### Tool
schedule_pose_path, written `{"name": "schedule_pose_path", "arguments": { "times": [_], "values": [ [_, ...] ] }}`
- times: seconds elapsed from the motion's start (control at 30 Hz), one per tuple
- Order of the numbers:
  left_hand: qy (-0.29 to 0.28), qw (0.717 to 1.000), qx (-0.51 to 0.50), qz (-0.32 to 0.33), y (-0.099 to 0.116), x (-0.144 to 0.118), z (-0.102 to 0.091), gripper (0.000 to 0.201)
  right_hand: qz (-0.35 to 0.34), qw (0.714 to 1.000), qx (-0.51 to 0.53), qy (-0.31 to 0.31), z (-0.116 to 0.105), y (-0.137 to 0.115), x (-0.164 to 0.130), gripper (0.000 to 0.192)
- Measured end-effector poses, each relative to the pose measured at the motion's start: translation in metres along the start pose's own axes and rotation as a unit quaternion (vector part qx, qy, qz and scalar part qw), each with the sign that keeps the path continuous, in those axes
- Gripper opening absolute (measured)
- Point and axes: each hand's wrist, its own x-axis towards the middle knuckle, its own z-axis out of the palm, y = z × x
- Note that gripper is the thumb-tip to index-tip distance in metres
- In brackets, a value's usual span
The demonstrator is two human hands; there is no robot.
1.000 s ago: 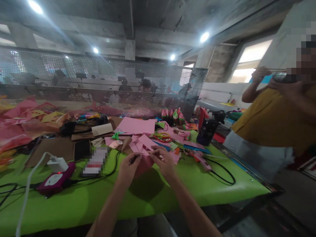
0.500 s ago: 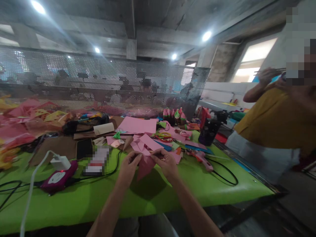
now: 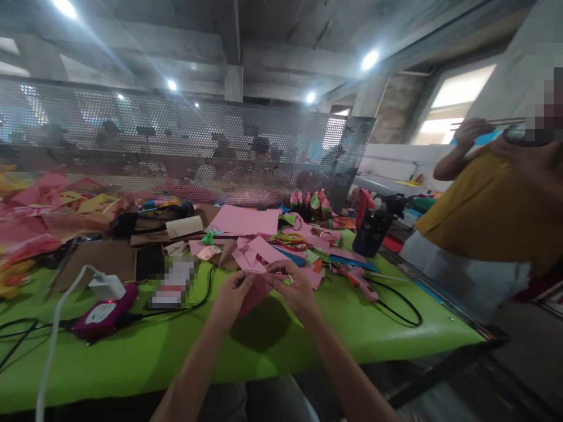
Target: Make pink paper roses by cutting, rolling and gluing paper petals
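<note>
Between my two hands, a small piece of pink paper (image 3: 257, 294) is held up above the green tabletop (image 3: 185, 351), its lower part hanging toward me. My left hand (image 3: 234, 293) pinches the upper left edge with thumb and fingers. At the upper right edge, my right hand (image 3: 292, 287) pinches it the same way, close to the left fingertips. Just beyond the hands lie loose pink paper pieces (image 3: 264, 251) in an overlapping heap. A pink glue gun (image 3: 363, 286) with a black cord rests to the right of my right hand.
On the left are a phone (image 3: 173, 284), a dark phone (image 3: 149, 262) and a purple power socket (image 3: 104, 313) with a white charger. Scissors (image 3: 292, 239), small cone-shaped pink figures (image 3: 310, 202) and a dark cup (image 3: 373, 231) stand or lie farther back. A person in a yellow top (image 3: 488, 205) stands at right.
My fingers have shifted slightly along the top edge of the pink paper, and its hanging part has turned a little. Both hands keep their pinch. The standing person has moved slightly.
</note>
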Motion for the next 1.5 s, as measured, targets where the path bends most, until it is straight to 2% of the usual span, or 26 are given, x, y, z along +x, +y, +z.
{"name": "schedule_pose_path", "arguments": {
  "times": [0.27, 0.5, 0.73, 0.93, 1.07, 1.3, 1.5],
  "values": [
    [0.025, 1.000, -0.012, -0.003, 0.001, 0.000, -0.002, 0.039, 0.014, 0.999, 0.022, 0.020, -0.002, 0.002, 0.001, 0.017],
    [0.030, 0.999, 0.009, 0.028, 0.000, 0.000, -0.002, 0.037, 0.059, 0.996, 0.061, 0.002, 0.000, 0.011, 0.000, 0.022],
    [0.021, 0.993, 0.083, 0.082, 0.000, -0.001, -0.002, 0.027, 0.056, 0.997, 0.044, -0.020, 0.000, 0.008, -0.001, 0.027],
    [-0.020, 0.979, 0.161, 0.127, 0.000, -0.006, -0.001, 0.017, 0.044, 0.998, -0.006, -0.041, 0.002, 0.003, -0.002, 0.016],
    [-0.021, 0.976, 0.173, 0.134, 0.001, -0.006, -0.002, 0.016, 0.053, 0.998, -0.008, -0.045, 0.002, 0.004, -0.001, 0.020],
    [0.036, 0.985, 0.125, 0.113, 0.000, 0.000, -0.007, 0.024, 0.069, 0.997, -0.006, -0.027, -0.001, 0.008, 0.002, 0.025],
    [0.122, 0.986, 0.070, 0.088, -0.002, 0.006, -0.022, 0.034, 0.083, 0.996, 0.006, 0.039, -0.014, 0.014, 0.006, 0.025]
  ]
}}
